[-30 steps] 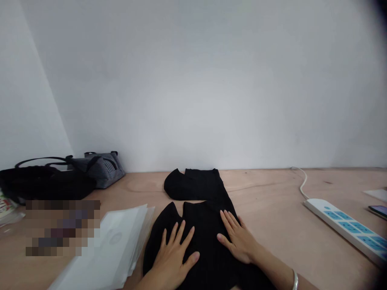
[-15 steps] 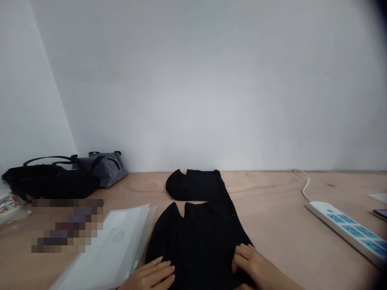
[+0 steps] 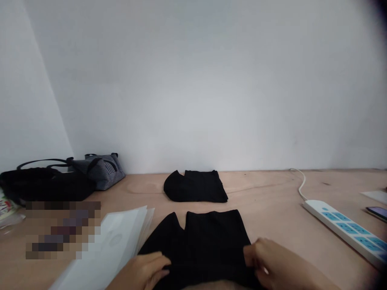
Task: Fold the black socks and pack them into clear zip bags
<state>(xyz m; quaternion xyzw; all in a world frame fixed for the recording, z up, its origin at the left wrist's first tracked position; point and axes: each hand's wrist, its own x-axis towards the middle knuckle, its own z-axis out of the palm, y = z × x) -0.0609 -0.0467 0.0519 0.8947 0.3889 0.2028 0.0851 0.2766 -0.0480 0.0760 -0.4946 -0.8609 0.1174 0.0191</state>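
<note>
A black cloth piece [image 3: 208,241] with a notch in its far edge lies on the table in front of me. My left hand [image 3: 145,270] is at its near left side, fingers bent together on the fabric. On the near right edge, my right hand [image 3: 263,257] pinches the cloth between thumb and fingers. Farther off, near the wall, a second folded black cloth piece [image 3: 195,186] of similar notched shape lies flat, apart from the near one.
Clear plastic sleeves with white paper [image 3: 111,237] lie left of the cloth. Behind them are a black bag [image 3: 45,185] and a striped bag [image 3: 105,171]. A white power strip [image 3: 341,227], its cable and a phone [image 3: 377,212] are on the right.
The near cloth has shifted toward me, and a gap now separates it from the far piece. My right hand has moved slightly right, and my left hand's fingers have curled in.
</note>
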